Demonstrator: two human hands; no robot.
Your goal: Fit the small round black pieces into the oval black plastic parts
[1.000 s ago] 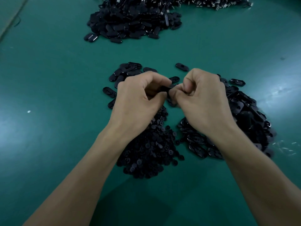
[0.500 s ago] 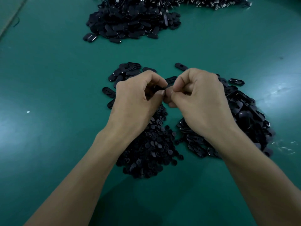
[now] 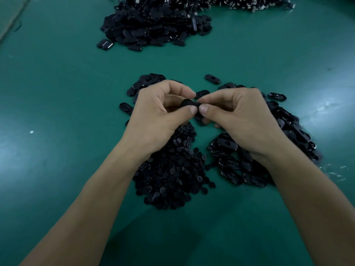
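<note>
Fingertips (image 3: 193,110) of my left hand (image 3: 159,116) and right hand (image 3: 240,120) are both pinching one black part (image 3: 189,103) between them, above heaps of round pieces (image 3: 172,169) and oval parts (image 3: 240,169).

Pinched between the thumb and forefinger tips of left hand (image 3: 157,114) and right hand (image 3: 236,116): one small black piece (image 3: 189,103), dark and rounded, mostly hidden by the fingers; round or oval, hard to tell. Under the left wrist, a loose heap of small round black pieces (image 3: 172,175), matte, lying every way. Under and right of the right hand, a heap of glossy oval black parts (image 3: 240,169), mostly flat, some showing a centre hole. Beyond the left knuckles, a smaller cluster of ovals (image 3: 148,81). Beyond the fingertips, one lone oval (image 3: 212,79), flat, hole up. Far beyond both hands, a big mound of oval parts (image 3: 153,25).
</note>
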